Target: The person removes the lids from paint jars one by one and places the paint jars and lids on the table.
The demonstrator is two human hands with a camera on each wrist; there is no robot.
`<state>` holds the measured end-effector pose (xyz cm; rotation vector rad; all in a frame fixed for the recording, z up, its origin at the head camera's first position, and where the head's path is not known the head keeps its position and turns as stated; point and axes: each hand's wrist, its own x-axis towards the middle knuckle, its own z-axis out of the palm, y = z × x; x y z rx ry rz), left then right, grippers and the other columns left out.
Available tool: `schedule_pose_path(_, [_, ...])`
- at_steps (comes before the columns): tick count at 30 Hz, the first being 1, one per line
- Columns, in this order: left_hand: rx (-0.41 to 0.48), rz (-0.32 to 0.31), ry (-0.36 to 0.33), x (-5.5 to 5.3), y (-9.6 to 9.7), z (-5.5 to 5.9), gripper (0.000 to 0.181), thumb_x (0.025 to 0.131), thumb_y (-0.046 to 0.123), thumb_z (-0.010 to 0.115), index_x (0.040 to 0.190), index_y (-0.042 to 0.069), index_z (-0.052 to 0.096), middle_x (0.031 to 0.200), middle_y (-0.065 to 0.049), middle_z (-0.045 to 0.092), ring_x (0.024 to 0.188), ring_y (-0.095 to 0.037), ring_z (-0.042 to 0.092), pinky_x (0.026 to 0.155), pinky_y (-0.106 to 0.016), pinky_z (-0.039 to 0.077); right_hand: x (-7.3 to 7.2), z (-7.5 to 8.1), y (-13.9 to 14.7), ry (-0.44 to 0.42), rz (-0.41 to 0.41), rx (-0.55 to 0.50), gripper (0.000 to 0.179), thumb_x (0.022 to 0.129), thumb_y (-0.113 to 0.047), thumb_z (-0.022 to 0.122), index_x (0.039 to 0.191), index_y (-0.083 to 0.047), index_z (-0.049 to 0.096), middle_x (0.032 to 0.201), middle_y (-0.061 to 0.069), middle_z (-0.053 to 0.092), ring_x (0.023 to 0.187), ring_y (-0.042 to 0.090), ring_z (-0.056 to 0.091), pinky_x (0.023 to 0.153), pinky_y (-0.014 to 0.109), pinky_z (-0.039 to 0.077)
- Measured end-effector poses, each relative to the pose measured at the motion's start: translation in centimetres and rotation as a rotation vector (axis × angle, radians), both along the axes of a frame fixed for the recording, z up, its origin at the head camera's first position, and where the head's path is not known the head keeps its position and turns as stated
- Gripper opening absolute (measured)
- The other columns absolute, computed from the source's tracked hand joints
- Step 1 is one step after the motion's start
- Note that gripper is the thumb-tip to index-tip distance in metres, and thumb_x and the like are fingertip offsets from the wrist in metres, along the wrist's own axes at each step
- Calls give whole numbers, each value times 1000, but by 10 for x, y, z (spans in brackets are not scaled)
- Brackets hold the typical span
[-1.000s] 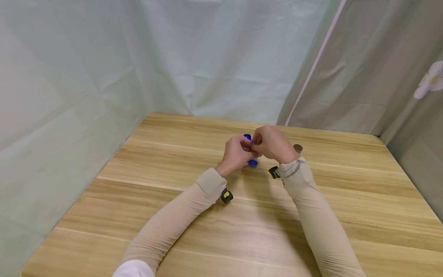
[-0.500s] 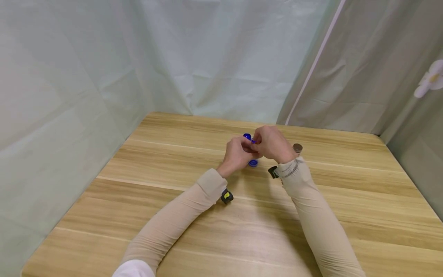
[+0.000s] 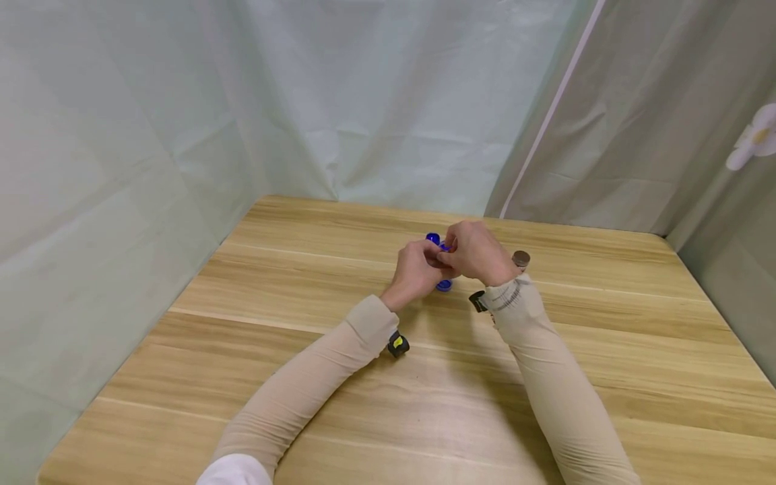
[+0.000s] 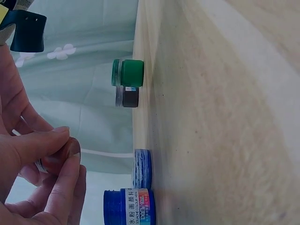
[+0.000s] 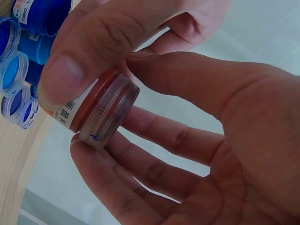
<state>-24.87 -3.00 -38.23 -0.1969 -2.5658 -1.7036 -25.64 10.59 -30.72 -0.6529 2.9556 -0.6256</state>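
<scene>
Both hands meet over the far middle of the table around a small reddish-brown paint jar [image 5: 96, 101] with a clear ridged lid [image 5: 110, 112]. The left hand [image 3: 418, 271] holds the jar's body, its thumb pressed along the white label. The right hand [image 3: 480, 254] has its fingers and thumb about the lid end. In the left wrist view the jar [image 4: 55, 161] is largely covered by fingers. Near the hands stand an uncapped blue gouache jar [image 4: 138, 206] and a blue lid [image 4: 143, 168]. Several blue jars [image 5: 47, 16] and blue-stained clear lids [image 5: 14, 75] show past the left thumb.
A green jar [image 4: 132, 73] and a black jar [image 4: 130, 97] stand further off on the wooden table [image 3: 291, 283]. A brown-topped jar [image 3: 521, 259] is just beyond the right wrist. Pale curtains [image 3: 388, 101] hang along the table's back and sides.
The hands stay in nearly the same place, with only slight shifts of the fingers. A little more blue shows between the fingertips now.
</scene>
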Motion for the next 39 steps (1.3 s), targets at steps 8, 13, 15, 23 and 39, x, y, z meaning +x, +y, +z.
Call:
schedule_pose_path(8, [9,2,-7,0,1,0,26,78,10,89,98,4,73,98,-11,78,86,-19,77,71,-25,61,-1,-2,0,9,7,12,15,94,-14,72,95,0,73,92,15,76,68,20,64,59,27,49])
schedule_pose_path(13, [-6,-1,3,-1,1,-2,23,78,10,89,95,5,74,96,-10,78,85,-18,76,70,-24,60,-2,-2,-1,5,23,6,11,92,-8,72,98,1,74,96,17,76,73,22,67,63,31,53])
schedule_pose_path(15, [-1,-7,3,-1,1,-2,23,78,9,88,94,4,74,95,-10,78,85,-19,76,71,-24,61,-2,-3,0,13,28,10,11,92,-8,72,98,1,74,95,17,76,74,23,67,63,31,53])
schedule_pose_path(23, [41,-28,-34,0,2,-3,21,80,8,87,95,4,72,96,-11,78,85,-18,77,73,-25,61,-3,-3,0,10,0,35,19,94,-17,72,95,2,73,90,16,75,64,17,60,56,25,45])
schedule_pose_path(39, [41,-17,-24,0,1,-4,24,79,9,88,97,4,73,97,-11,78,86,-19,77,70,-24,61,-2,-2,-1,-32,-24,42,14,94,-13,71,85,-3,73,79,10,72,60,15,54,54,24,42])
